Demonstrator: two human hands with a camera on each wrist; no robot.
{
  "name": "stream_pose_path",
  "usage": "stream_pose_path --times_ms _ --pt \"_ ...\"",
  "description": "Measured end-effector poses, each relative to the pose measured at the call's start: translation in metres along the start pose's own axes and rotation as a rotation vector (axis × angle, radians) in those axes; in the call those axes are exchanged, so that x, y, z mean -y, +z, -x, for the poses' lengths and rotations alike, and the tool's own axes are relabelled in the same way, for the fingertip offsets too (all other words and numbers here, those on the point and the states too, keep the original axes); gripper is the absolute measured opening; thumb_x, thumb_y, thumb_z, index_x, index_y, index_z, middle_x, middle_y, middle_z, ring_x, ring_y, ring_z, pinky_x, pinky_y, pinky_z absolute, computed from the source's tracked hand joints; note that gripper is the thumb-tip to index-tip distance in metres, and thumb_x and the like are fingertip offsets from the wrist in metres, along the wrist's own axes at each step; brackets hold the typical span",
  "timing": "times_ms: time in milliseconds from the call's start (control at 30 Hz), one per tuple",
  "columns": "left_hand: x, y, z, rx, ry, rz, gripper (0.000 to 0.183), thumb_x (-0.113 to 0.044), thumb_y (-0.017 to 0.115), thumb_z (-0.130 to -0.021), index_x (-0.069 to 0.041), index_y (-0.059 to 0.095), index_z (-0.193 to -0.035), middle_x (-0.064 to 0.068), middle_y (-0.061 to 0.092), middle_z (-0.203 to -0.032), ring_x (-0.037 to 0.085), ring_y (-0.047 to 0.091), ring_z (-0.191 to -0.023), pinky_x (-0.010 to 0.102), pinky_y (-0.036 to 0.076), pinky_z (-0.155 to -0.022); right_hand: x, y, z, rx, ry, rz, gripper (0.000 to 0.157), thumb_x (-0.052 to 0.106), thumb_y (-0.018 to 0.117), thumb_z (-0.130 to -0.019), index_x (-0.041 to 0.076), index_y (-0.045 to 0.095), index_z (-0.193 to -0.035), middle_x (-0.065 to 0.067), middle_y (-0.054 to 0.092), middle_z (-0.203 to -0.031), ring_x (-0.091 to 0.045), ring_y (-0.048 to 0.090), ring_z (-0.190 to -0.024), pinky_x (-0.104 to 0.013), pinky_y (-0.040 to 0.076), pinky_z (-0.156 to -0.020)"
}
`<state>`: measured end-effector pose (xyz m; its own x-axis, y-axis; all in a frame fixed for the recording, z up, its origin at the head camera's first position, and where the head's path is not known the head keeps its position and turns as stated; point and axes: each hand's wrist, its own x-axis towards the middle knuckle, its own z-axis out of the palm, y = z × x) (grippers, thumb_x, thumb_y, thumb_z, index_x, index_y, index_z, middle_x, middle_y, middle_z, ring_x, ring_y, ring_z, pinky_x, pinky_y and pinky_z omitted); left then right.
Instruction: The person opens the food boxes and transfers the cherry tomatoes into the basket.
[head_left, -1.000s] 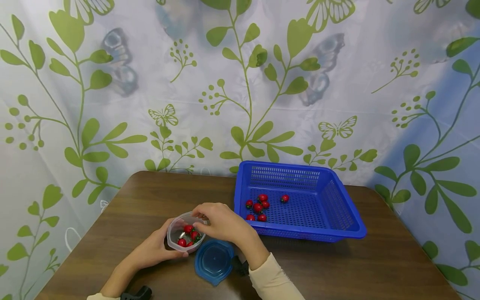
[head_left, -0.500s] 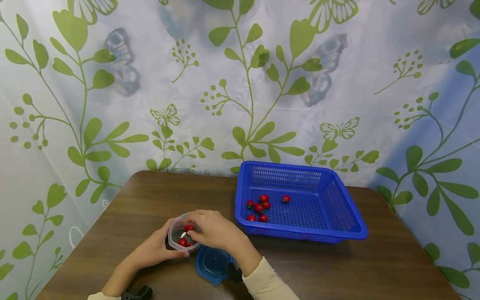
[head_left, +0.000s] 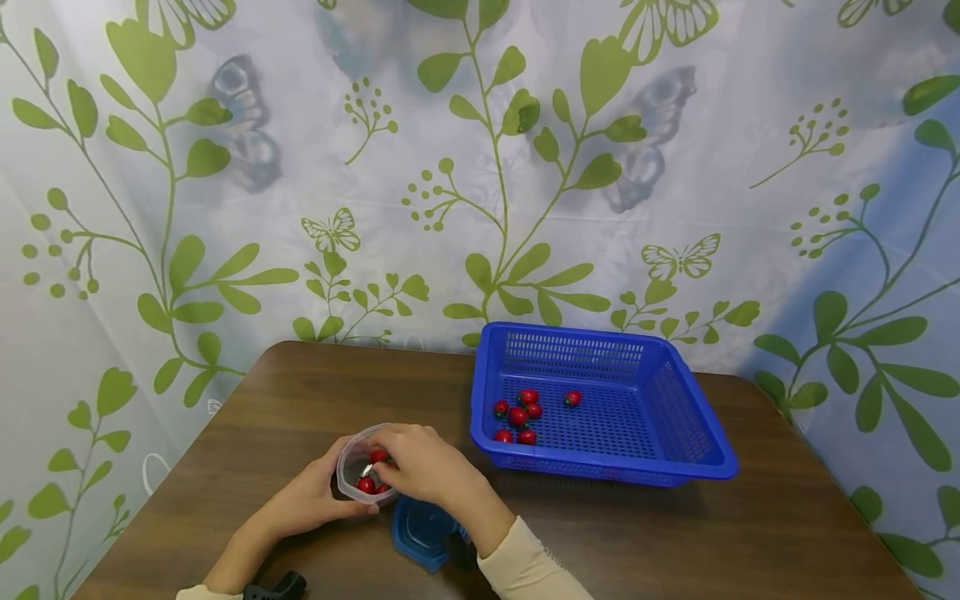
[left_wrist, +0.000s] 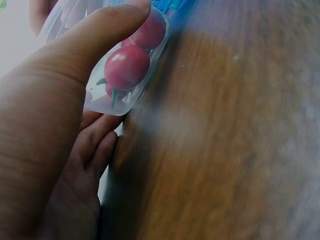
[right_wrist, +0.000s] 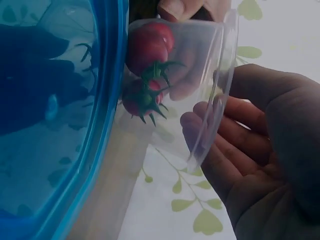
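Observation:
In the head view my left hand (head_left: pixel 303 500) grips a clear plastic tub (head_left: pixel 347 471) from its left side, thumb along the near wall. Several cherry tomatoes (head_left: pixel 365 485) with green stems lie inside it; the left wrist view shows one tomato (left_wrist: pixel 127 67) through the wall beside the thumb. My right hand (head_left: pixel 431 467) reaches over the tub's right rim. In the right wrist view its fingers (right_wrist: pixel 225 155) are loosely bent at the rim, with no tomato between them, while tomatoes (right_wrist: pixel 146 50) sit at the tub's bottom.
A blue lid (head_left: pixel 420 533) lies on the wooden table (head_left: pixel 637 542) below the right forearm. Further right stands a blue perforated basket (head_left: pixel 607 471) with several cherry tomatoes (head_left: pixel 518 417) toward its left side. A leaf-patterned curtain (head_left: pixel 450 233) hangs behind the table.
My right hand has moved left and down, its fingertips dipping into the tub among the tomatoes. My left hand and the tub stay where they were.

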<state>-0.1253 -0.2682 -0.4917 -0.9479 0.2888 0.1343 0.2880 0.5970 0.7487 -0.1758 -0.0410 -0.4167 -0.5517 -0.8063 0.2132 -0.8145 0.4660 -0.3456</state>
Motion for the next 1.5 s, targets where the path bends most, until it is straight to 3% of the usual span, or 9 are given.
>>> stream_pose_path --times_ms 267,500,733,933,1167,1500 --pt "0.000 0.001 -0.002 -0.003 0.019 -0.001 0.092 -0.045 0.088 -0.081 -0.019 0.036 -0.152 0.002 0.061 -0.138 0.015 0.062 -0.117 0.029 0.052 -0.099 0.004 0.006 -0.005 0.003 0.014 0.084 0.022 0.020 0.071 -0.095 0.014 0.072 -0.116 0.007 0.072 -0.099 -0.003 0.057 -0.074 -0.015 0.050 -0.067" --pt "0.000 -0.001 -0.003 -0.008 0.033 0.009 0.093 -0.043 0.088 -0.081 -0.016 0.036 -0.153 0.003 0.060 -0.139 0.014 0.063 -0.117 0.027 0.052 -0.098 0.008 0.007 -0.006 0.014 0.025 0.118 0.007 0.023 0.074 -0.094 0.017 0.070 -0.094 0.010 0.058 -0.079 -0.005 0.048 -0.063 -0.016 0.040 -0.056" --pt "0.001 0.000 0.000 -0.018 0.030 -0.005 0.094 -0.043 0.089 -0.080 -0.017 0.036 -0.153 0.004 0.061 -0.138 0.011 0.063 -0.114 0.028 0.053 -0.097 0.010 0.011 -0.008 0.057 0.070 0.088 0.018 0.024 0.074 -0.094 0.015 0.074 -0.110 0.009 0.062 -0.083 -0.005 0.048 -0.062 -0.016 0.040 -0.056" --pt "0.002 0.000 0.001 -0.027 0.028 -0.019 0.093 -0.043 0.090 -0.079 -0.018 0.038 -0.152 0.003 0.062 -0.136 0.011 0.063 -0.112 0.028 0.053 -0.096 0.012 0.014 -0.009 0.065 0.085 0.119 0.017 0.026 0.074 -0.094 0.015 0.074 -0.107 0.009 0.061 -0.081 -0.005 0.048 -0.064 -0.017 0.041 -0.058" --pt "0.001 0.000 0.001 -0.017 0.035 -0.002 0.092 -0.041 0.090 -0.079 -0.018 0.038 -0.151 0.002 0.063 -0.135 0.009 0.063 -0.112 0.027 0.053 -0.095 0.014 0.016 -0.010 0.041 0.084 0.174 0.009 0.023 0.072 -0.093 0.017 0.069 -0.087 0.009 0.053 -0.070 -0.007 0.046 -0.061 -0.021 0.039 -0.056" --pt "0.002 0.001 0.001 -0.032 0.052 -0.018 0.090 -0.042 0.090 -0.079 -0.019 0.039 -0.150 0.000 0.063 -0.133 0.008 0.063 -0.111 0.029 0.053 -0.095 0.017 0.015 -0.010 0.001 0.102 0.218 0.007 0.022 0.073 -0.090 0.016 0.072 -0.091 0.008 0.060 -0.073 -0.008 0.047 -0.061 -0.023 0.044 -0.059"
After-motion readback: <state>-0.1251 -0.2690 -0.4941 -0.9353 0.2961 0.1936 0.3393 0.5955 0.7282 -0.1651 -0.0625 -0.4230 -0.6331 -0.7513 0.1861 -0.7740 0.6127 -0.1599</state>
